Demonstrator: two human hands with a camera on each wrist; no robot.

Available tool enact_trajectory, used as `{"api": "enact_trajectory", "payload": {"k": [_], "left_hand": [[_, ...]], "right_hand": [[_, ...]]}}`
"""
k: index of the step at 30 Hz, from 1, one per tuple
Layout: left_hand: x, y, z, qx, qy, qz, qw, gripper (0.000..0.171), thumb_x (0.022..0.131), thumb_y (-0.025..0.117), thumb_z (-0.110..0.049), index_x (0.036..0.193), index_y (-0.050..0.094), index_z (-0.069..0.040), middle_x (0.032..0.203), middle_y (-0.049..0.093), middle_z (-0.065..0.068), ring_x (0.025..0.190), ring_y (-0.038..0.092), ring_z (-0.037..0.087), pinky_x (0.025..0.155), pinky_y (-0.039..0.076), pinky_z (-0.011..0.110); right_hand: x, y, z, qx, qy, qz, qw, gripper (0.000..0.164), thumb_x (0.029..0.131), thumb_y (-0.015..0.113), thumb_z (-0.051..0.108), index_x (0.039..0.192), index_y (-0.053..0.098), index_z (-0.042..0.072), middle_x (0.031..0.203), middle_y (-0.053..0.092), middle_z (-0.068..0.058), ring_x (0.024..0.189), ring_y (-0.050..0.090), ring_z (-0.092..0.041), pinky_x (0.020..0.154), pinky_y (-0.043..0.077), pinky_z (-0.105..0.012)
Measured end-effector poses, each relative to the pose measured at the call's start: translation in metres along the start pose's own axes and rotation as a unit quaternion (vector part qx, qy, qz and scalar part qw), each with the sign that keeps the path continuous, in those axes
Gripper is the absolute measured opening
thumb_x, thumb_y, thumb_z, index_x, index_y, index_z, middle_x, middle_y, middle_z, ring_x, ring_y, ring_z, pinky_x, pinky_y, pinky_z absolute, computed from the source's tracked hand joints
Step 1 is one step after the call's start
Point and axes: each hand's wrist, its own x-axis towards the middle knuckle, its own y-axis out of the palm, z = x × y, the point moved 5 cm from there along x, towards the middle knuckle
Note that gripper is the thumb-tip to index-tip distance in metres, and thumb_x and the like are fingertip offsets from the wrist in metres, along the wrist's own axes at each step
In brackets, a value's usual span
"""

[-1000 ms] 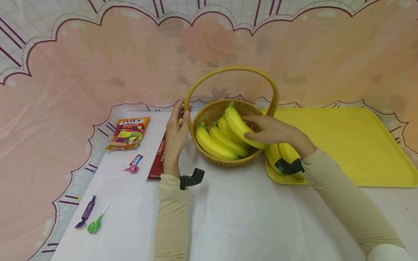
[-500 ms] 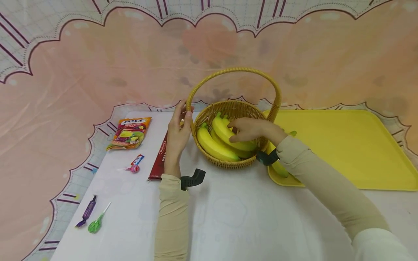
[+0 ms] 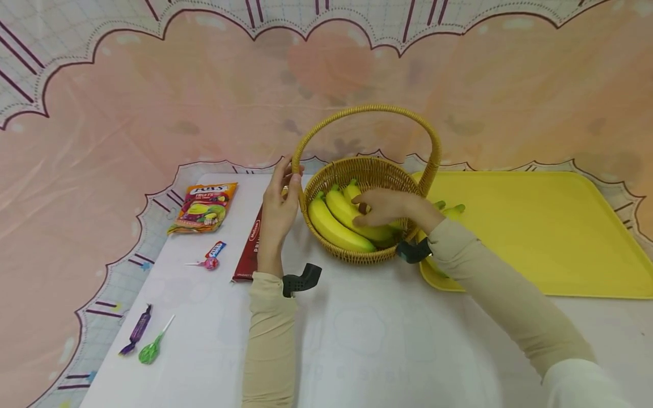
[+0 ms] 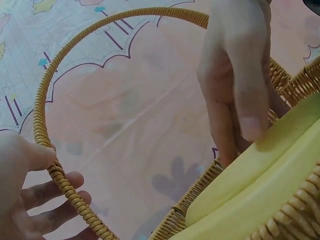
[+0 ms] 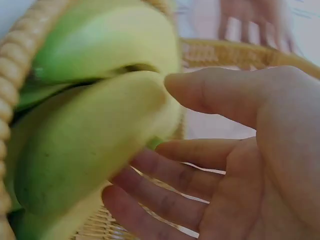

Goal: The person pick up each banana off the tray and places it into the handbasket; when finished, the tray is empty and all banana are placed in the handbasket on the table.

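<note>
A wicker basket (image 3: 352, 256) holds several yellow bananas (image 3: 334, 229) with greenish tips. My left hand (image 3: 278, 212) holds the left side of the basket's arched handle (image 4: 56, 172), thumb on one side and fingers on the other. My right hand (image 3: 390, 207) reaches inside over the bananas. In the right wrist view, the thumb tip meets the end of a banana (image 5: 90, 140), while the other fingers (image 5: 175, 170) extend loosely beneath. The left wrist view has those fingers pointing down beside the fruit.
A yellow tray (image 3: 541, 226) stands right of the basket, with bananas (image 3: 451, 211) at its left end, partly behind my right forearm. Left lie a red packet (image 3: 250, 252), a candy bag (image 3: 203, 208), a small wrapped candy (image 3: 216, 249), lollipops (image 3: 149, 351) and a purple-wrapped sweet (image 3: 136, 330).
My right hand has moved left and down into the basket with a banana, which now lies among the others, and its fingers have loosened. The left hand stays at the handle.
</note>
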Motion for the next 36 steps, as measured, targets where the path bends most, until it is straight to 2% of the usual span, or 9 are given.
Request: {"api": "enact_trajectory", "payload": {"k": [6, 10, 14, 20, 25, 30, 36], "left_hand": [[-0.001, 0.002, 0.000, -0.001, 0.000, 0.001, 1.0000, 0.041, 0.101, 0.044, -0.028, 0.141, 0.040, -0.031, 0.129, 0.058, 0.008, 0.121, 0.053, 0.019, 0.098, 0.045, 0.045], [-0.001, 0.001, -0.001, 0.005, 0.003, -0.003, 1.0000, 0.041, 0.100, 0.044, -0.029, 0.141, 0.041, -0.030, 0.128, 0.059, 0.006, 0.119, 0.054, 0.020, 0.095, 0.046, 0.043], [-0.001, 0.000, -0.002, 0.006, 0.009, -0.004, 0.9999, 0.040, 0.100, 0.044, -0.029, 0.140, 0.041, -0.029, 0.127, 0.059, 0.008, 0.118, 0.055, 0.021, 0.092, 0.046, 0.043], [-0.002, 0.000, -0.001, 0.007, 0.006, -0.005, 0.9999, 0.040, 0.101, 0.043, -0.030, 0.140, 0.041, -0.030, 0.127, 0.058, 0.009, 0.120, 0.053, 0.020, 0.097, 0.045, 0.047], [-0.002, 0.000, -0.002, 0.009, 0.012, -0.008, 0.9999, 0.040, 0.101, 0.043, -0.030, 0.140, 0.041, -0.030, 0.126, 0.059, 0.009, 0.120, 0.053, 0.021, 0.097, 0.046, 0.046], [-0.002, 0.000, -0.001, 0.011, 0.010, -0.010, 0.9998, 0.040, 0.100, 0.044, -0.029, 0.140, 0.041, -0.030, 0.127, 0.059, 0.009, 0.119, 0.054, 0.021, 0.096, 0.046, 0.046], [-0.002, 0.002, -0.001, 0.010, 0.012, -0.006, 0.9999, 0.040, 0.100, 0.044, -0.028, 0.141, 0.041, -0.030, 0.127, 0.058, 0.010, 0.120, 0.054, 0.021, 0.096, 0.046, 0.046]], "right_hand": [[-0.025, -0.008, -0.018, 0.067, -0.011, -0.067, 0.995, 0.052, 0.096, 0.051, 0.030, 0.141, 0.041, 0.005, 0.123, 0.061, -0.010, 0.108, 0.059, -0.023, 0.092, 0.047, -0.041], [-0.042, -0.003, -0.034, 0.097, -0.018, -0.099, 0.990, 0.047, 0.098, 0.049, 0.029, 0.140, 0.044, 0.007, 0.127, 0.059, -0.013, 0.114, 0.057, -0.027, 0.095, 0.045, -0.045], [-0.060, 0.002, -0.046, 0.124, -0.004, -0.132, 0.983, 0.045, 0.099, 0.048, 0.031, 0.139, 0.046, 0.011, 0.132, 0.056, -0.013, 0.119, 0.054, -0.027, 0.098, 0.043, -0.047], [-0.088, 0.008, -0.058, 0.150, 0.006, -0.191, 0.970, 0.042, 0.099, 0.048, 0.031, 0.136, 0.049, 0.011, 0.127, 0.058, -0.012, 0.114, 0.055, -0.027, 0.091, 0.047, -0.046], [-0.109, 0.018, -0.072, 0.176, 0.026, -0.247, 0.953, 0.040, 0.099, 0.047, 0.030, 0.132, 0.052, 0.008, 0.127, 0.058, -0.012, 0.111, 0.054, -0.026, 0.089, 0.047, -0.045], [-0.127, 0.034, -0.088, 0.186, 0.059, -0.279, 0.940, 0.041, 0.099, 0.046, 0.032, 0.130, 0.052, 0.006, 0.128, 0.056, -0.014, 0.112, 0.052, -0.028, 0.088, 0.047, -0.046], [-0.151, 0.055, -0.107, 0.172, 0.105, -0.313, 0.928, 0.049, 0.098, 0.048, 0.030, 0.136, 0.042, -0.001, 0.133, 0.042, -0.024, 0.114, 0.047, -0.038, 0.088, 0.044, -0.053]]}}
